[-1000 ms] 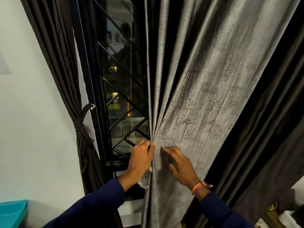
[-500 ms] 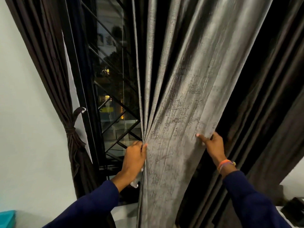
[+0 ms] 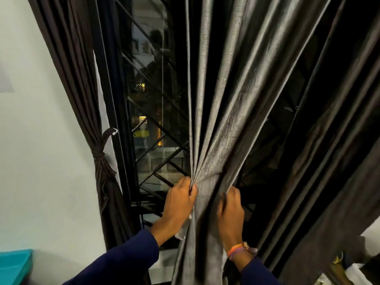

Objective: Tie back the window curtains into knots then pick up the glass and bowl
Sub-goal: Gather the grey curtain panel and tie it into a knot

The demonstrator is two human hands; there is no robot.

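A grey curtain (image 3: pixel 230 112) hangs in front of the window, gathered into a narrow bunch at waist height. My left hand (image 3: pixel 180 204) grips the bunch's left edge. My right hand (image 3: pixel 230 212) grips its right side, fingers curled round the folds. The two hands are close together on the fabric. At the left, a dark brown curtain (image 3: pixel 67 58) is tied back with a band (image 3: pixel 98 156). No glass or bowl is in view.
Behind the curtains a dark window (image 3: pixel 152 99) with a diagonal metal grille looks onto lit buildings. A white wall (image 3: pixel 37 161) fills the left. A teal container (image 3: pixel 14 266) sits at the lower left. More dark curtain (image 3: pixel 339 161) hangs at the right.
My right hand has swept left from the curtain's right edge, drawing the fabric into a bunch next to my left hand. The left hand has kept its grip.
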